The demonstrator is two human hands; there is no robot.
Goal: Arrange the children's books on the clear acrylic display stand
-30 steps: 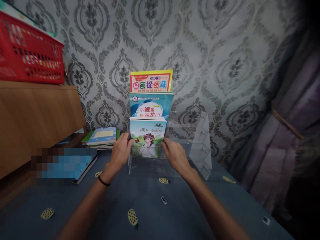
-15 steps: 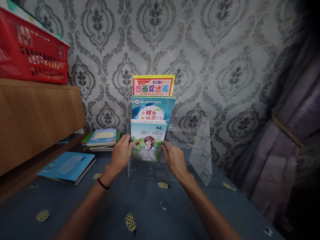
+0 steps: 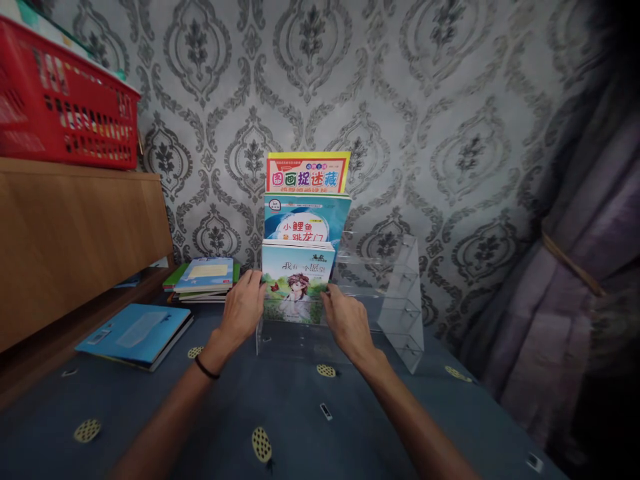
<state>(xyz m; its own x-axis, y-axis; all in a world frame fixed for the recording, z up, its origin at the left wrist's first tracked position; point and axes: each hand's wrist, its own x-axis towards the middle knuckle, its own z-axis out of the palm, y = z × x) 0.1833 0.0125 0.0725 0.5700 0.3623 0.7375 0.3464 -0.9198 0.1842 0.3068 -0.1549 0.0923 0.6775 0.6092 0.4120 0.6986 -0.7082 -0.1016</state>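
A light green and blue picture book (image 3: 298, 283) with a drawn figure on its cover stands in a clear tiered display rack (image 3: 370, 290). My left hand (image 3: 245, 303) grips the book's left edge, and my right hand (image 3: 346, 317) has its fingers closed on the right edge. Behind it on a higher tier rises a teal book (image 3: 305, 217). A yellow-bordered book with a pink cover (image 3: 307, 172) stands at the back, its lower part hidden. To the right, the rack's tiers hold no books.
At left a blue book (image 3: 137, 330) lies on the dark patterned cloth (image 3: 295, 420), near a stack of books (image 3: 205, 277). A wooden cabinet (image 3: 80, 233) carries a red basket (image 3: 75, 100). A curtain (image 3: 555, 287) hangs at right, and patterned wallpaper (image 3: 450, 133) covers the wall behind.
Both hands stay on the front book's edges, with barely any movement. The rack and the other books have kept their places; the view has shifted very slightly.
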